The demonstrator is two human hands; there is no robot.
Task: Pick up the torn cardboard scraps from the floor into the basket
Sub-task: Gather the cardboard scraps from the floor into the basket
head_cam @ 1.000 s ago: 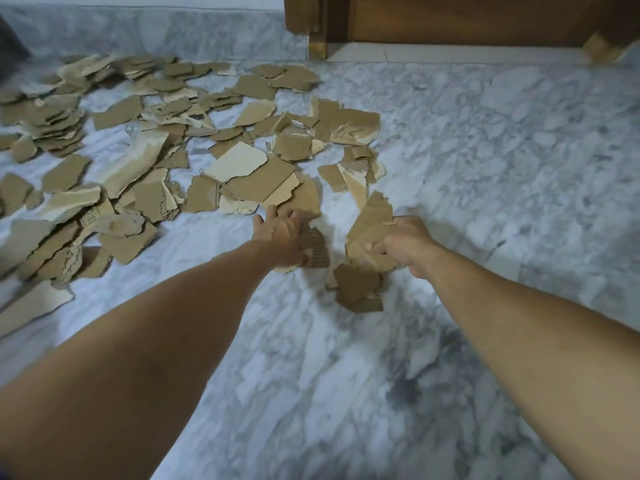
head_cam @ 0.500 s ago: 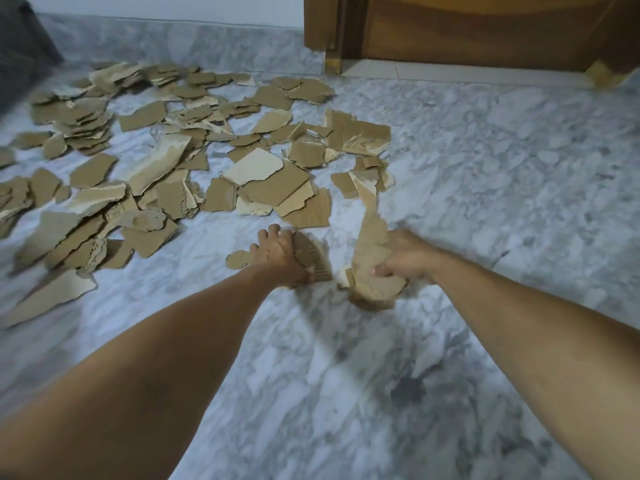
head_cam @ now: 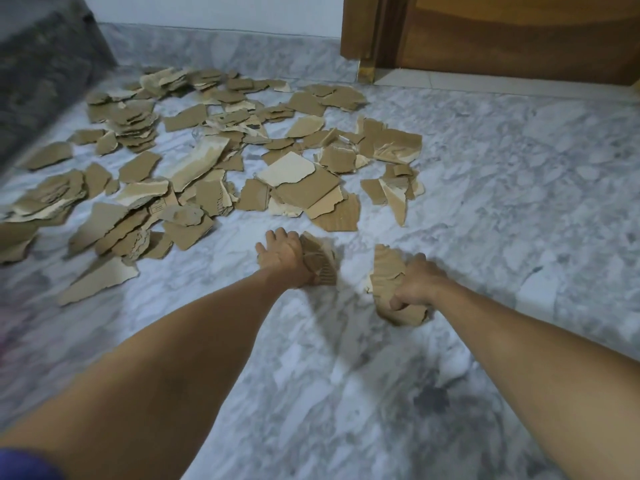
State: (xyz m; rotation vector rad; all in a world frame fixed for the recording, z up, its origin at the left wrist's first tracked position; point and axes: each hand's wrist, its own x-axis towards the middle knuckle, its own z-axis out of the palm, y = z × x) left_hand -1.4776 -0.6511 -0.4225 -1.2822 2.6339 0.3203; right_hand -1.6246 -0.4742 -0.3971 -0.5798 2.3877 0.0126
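Note:
Several torn brown cardboard scraps (head_cam: 214,161) lie spread over the grey marble floor (head_cam: 519,188) ahead and to the left. My left hand (head_cam: 282,256) is closed on a small bunch of corrugated scraps (head_cam: 320,261), held just above the floor. My right hand (head_cam: 417,285) grips a thicker bundle of scraps (head_cam: 388,275) that stands upright in my fist. Both hands sit just in front of the pile's near edge. No basket is in view.
A wooden door and frame (head_cam: 485,36) stand at the back right, above a pale threshold strip (head_cam: 450,83). A dark grey bulk (head_cam: 41,71) fills the upper left corner. A marble skirting (head_cam: 225,46) runs along the white back wall.
Both hands have drawn back toward me with their scraps, away from the pile. The loose pieces that lay under my right hand are now gathered in it.

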